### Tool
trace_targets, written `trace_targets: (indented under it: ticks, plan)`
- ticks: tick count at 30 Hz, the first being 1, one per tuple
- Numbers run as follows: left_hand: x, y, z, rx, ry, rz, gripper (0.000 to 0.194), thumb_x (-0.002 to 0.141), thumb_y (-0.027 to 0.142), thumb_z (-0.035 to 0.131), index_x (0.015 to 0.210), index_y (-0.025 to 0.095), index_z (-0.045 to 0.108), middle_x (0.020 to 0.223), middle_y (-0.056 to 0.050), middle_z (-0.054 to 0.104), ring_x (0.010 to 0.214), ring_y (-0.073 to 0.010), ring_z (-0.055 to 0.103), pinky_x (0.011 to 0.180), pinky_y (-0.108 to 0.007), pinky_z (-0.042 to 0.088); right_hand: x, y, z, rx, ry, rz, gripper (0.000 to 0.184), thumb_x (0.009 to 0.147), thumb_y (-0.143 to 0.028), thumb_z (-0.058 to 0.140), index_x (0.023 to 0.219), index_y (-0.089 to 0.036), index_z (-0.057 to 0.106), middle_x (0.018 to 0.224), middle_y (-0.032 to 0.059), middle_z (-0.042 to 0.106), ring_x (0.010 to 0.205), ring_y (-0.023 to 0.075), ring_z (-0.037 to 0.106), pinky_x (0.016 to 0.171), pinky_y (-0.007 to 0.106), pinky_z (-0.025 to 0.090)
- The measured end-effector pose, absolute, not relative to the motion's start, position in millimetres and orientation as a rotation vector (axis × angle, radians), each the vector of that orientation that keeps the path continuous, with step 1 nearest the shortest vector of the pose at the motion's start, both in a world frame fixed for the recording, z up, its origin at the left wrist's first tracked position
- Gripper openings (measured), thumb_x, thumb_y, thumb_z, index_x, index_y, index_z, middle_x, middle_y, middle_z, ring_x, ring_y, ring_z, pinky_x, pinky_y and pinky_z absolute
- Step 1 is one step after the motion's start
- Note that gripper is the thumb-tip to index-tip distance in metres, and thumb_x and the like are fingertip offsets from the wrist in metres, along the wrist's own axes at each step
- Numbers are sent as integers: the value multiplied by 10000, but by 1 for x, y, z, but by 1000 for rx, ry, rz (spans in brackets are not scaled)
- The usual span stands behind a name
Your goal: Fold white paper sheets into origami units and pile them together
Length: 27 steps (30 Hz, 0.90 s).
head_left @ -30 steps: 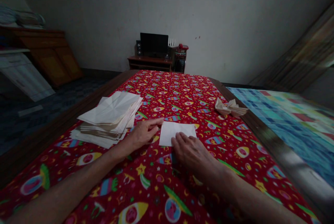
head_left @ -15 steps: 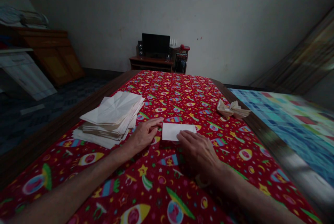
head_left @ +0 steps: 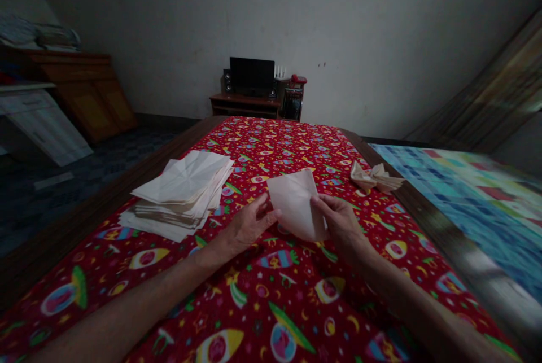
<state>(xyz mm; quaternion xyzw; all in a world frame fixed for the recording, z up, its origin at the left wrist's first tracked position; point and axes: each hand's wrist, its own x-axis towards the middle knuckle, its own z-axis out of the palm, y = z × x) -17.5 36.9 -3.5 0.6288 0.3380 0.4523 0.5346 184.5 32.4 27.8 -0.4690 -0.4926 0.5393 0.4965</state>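
Your right hand [head_left: 341, 222] pinches the right edge of a pale sheet of paper [head_left: 294, 205], fingers and thumb closed on it. The sheet sits between your hands, lifted off the cloth and tilted. Your left hand [head_left: 249, 226] is open, fingers loosely curved, tips at the sheet's lower left edge; you cannot tell whether they touch it.

A stack of folded paper sheets [head_left: 182, 193] lies just left of your left hand, on the red rocket-print cloth [head_left: 279, 306]. A crumpled paper fold [head_left: 375, 178] sits right of the sheet, near the cloth's right edge. Beyond the cloth's far end, a black monitor [head_left: 252, 75] stands on a low wooden stand [head_left: 243, 104]. A blue patchwork mat [head_left: 478, 216] lies to your right.
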Motion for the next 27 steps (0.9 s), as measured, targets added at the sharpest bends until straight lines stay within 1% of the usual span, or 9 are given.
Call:
trace_targets:
  ticks: [3, 6, 9, 12, 15, 18, 20, 22, 27]
  plan:
    - [-8, 37, 5, 1421, 869, 1153, 656, 750, 350, 666, 1304, 106, 412, 1140, -138, 625, 1034, -244, 607, 876, -340, 492, 181, 28, 28, -1112, -1174, 1354, 357, 679, -478, 671, 833, -156, 661, 680, 26, 678, 545, 158, 602, 519, 253, 474]
    - [-6, 37, 12, 1395, 973, 1222, 774, 715, 278, 670, 1377, 112, 305, 917, -58, 650, 822, -177, 644, 713, -263, 516, 180, 30, 25, -1111, -1262, 1283, 349, 685, -464, 648, 849, -157, 647, 691, 25, 668, 586, 158, 603, 551, 252, 472]
    - [-10, 39, 8, 1502, 1107, 1191, 814, 731, 233, 632, 1426, 136, 220, 746, 23, 584, 669, -125, 609, 596, -212, 483, 182, 35, 18, -1242, -1425, 1163, 392, 705, -416, 601, 994, -152, 617, 645, 0, 627, 549, 144, 566, 510, 240, 435]
    - [-14, 42, -2, 1710, 1312, 1081, 821, 731, 157, 604, 1443, 164, 195, 726, 30, 568, 608, -117, 578, 576, -230, 486, 187, 38, 10, -1468, -1678, 906, 490, 717, -326, 566, 1171, -142, 544, 604, -31, 569, 526, 129, 512, 477, 221, 370]
    - [-16, 40, -6, 2031, 1495, 1115, 767, 749, 116, 567, 1438, 184, 236, 972, -67, 604, 819, -176, 611, 759, -335, 520, 192, 39, 6, -1572, -1924, 625, 605, 735, -261, 538, 1314, -123, 430, 636, -20, 584, 559, 134, 506, 509, 225, 345]
    - [-17, 28, -1, 2473, 1324, 1106, 571, 858, 195, 491, 1404, 206, 327, 1318, -117, 472, 1234, -236, 435, 1042, -427, 368, 195, 37, 3, -1540, -2083, 468, 630, 788, -263, 494, 1377, -108, 334, 710, 21, 635, 608, 154, 548, 541, 237, 357]
    - [-16, 18, 3, 2671, 1067, 856, 448, 917, 247, 427, 1363, 213, 405, 1386, -96, 442, 1302, -215, 376, 1086, -399, 327, 196, 35, 1, -1529, -2153, 339, 581, 816, -281, 476, 1358, -105, 362, 741, 46, 655, 634, 169, 570, 554, 246, 366]
    - [-16, 10, 4, 2768, 964, 622, 412, 932, 316, 417, 1331, 220, 456, 1401, -86, 447, 1322, -232, 362, 1096, -428, 307, 198, 34, 0, -1526, -2209, 204, 518, 833, -305, 479, 1314, -119, 425, 763, 59, 668, 648, 176, 583, 561, 251, 371]
    - [-20, 7, -4, 2787, 1042, 483, 564, 835, 439, 570, 1338, 213, 457, 1424, -97, 418, 1338, -270, 342, 1097, -448, 287, 207, 31, -2, -1485, -2238, 94, 309, 846, -305, 511, 1112, -168, 587, 763, 52, 669, 641, 161, 595, 555, 242, 405]
